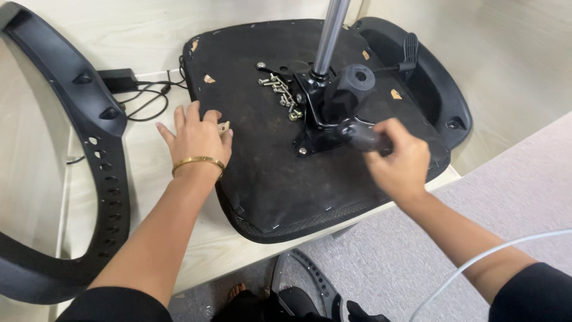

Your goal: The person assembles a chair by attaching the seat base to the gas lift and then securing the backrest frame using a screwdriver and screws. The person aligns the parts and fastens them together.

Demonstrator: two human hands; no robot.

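At the far left edge of the table [149, 173], a curved black chair frame [98, 137] is lying along the edge, with a black power adapter [118, 79] and its cables just beside it.

Your left hand [193, 136] is resting flat, fingers spread wide and holding nothing, on the left edge of the upturned seat base [268, 173]. A gold bangle [198, 161] is sitting at that wrist. The seat base is lying underside up, overhanging the near edge of the table.

Moving right, a cluster of loose screws [280, 90] is lying on the seat base, just beside the black tilt mechanism [322, 116] at its centre. A steel gas-lift column [329, 36] is rising from the mechanism toward the far edge.

Your right hand [398, 161] is closing around the black knob handle [363, 137], which is projecting from the near-right side of the mechanism. Its long axis is running from the mechanism toward your right hand, which is the nearer of the two. The column and the round black boss [351, 83] are standing close behind the handle. A black lever [410, 50] is extending from the mechanism toward the far-right corner.
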